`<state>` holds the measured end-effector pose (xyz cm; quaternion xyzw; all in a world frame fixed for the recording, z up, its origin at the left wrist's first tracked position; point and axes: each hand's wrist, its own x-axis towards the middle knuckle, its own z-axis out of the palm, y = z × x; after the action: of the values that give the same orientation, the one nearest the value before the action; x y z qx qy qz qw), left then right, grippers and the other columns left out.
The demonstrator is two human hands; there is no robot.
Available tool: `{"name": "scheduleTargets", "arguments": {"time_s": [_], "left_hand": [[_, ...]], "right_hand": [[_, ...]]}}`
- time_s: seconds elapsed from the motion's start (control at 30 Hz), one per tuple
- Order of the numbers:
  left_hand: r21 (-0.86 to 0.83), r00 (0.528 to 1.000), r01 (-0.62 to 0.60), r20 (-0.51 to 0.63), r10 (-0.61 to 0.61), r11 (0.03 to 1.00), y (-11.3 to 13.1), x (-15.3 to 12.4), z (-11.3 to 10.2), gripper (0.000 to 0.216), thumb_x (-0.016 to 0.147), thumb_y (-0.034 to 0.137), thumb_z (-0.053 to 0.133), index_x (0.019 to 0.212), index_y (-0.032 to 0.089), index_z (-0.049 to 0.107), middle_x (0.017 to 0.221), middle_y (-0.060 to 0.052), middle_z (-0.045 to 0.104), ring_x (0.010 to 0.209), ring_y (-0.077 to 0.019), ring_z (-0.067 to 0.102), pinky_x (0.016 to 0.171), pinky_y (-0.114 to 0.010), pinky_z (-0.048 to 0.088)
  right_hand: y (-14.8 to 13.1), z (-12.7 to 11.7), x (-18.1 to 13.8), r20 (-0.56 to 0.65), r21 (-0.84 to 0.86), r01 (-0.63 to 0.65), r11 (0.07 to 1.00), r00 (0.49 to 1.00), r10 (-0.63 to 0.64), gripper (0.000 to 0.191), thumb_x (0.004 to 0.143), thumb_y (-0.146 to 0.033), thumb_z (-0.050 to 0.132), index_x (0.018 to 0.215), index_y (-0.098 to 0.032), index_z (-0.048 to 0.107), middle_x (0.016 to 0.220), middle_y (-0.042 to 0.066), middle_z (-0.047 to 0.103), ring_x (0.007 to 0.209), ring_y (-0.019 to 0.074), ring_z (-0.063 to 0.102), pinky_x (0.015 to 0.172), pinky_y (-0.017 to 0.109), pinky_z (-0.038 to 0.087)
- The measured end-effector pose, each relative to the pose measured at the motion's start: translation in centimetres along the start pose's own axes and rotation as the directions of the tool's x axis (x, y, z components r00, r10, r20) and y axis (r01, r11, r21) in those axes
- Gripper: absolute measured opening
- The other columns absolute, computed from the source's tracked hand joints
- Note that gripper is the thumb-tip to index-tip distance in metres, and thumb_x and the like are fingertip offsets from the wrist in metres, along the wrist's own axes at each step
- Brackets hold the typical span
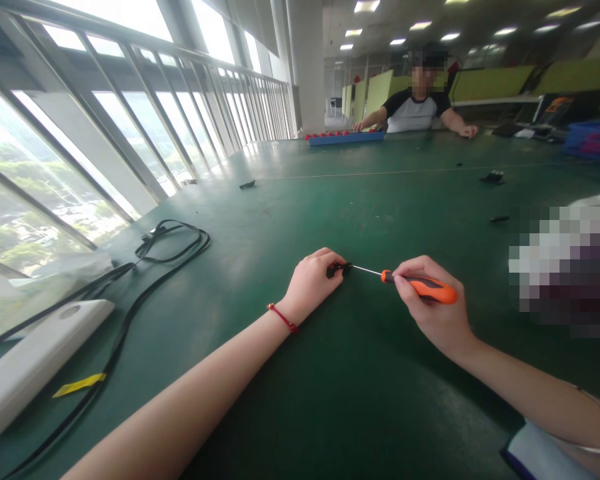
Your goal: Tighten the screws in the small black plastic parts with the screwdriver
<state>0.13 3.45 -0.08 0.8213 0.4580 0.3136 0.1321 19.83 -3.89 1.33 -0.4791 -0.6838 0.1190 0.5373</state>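
Observation:
My left hand (316,283) is closed around a small black part (336,269) over the green tabletop; the fingers cover much of it, and its exact kind cannot be made out. In my right hand (437,310) is a screwdriver (433,290) with an orange and black handle, gripped between thumb and fingers. Its thin metal shaft points left, and the tip meets the black part or lies right beside it. A red cord bracelet circles my left wrist.
On the left lie a white power strip (40,367) and a looped black cable (167,257) with a yellow tag (79,385). Small black pieces (493,177) are scattered farther off. Across the table (300,207) a person (415,110) sits by a blue tray (347,139) with red items. A blue basket (593,141) stands far right.

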Motion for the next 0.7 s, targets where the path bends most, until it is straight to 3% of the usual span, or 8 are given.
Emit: {"name": "scheduleTargets", "arguments": {"time_s": [0.7], "left_hand": [[0.005, 1.0, -0.008, 0.005, 0.008, 1.0, 0.09, 0.0, -0.11, 0.019, 0.078, 0.016, 0.055, 0.089, 0.02, 0.071, 0.096, -0.002, 0.07, 0.079, -0.0155, 0.065, 0.073, -0.026, 0.052]], "right_hand": [[-0.05, -0.04, 0.06, 0.021, 0.011, -0.007, 1.0, 1.0, 0.006, 0.007, 0.083, -0.023, 0.058, 0.076, -0.022, 0.057, 0.069, -0.001, 0.063, 0.058, 0.0123, 0.058, 0.054, 0.024, 0.045]]}}
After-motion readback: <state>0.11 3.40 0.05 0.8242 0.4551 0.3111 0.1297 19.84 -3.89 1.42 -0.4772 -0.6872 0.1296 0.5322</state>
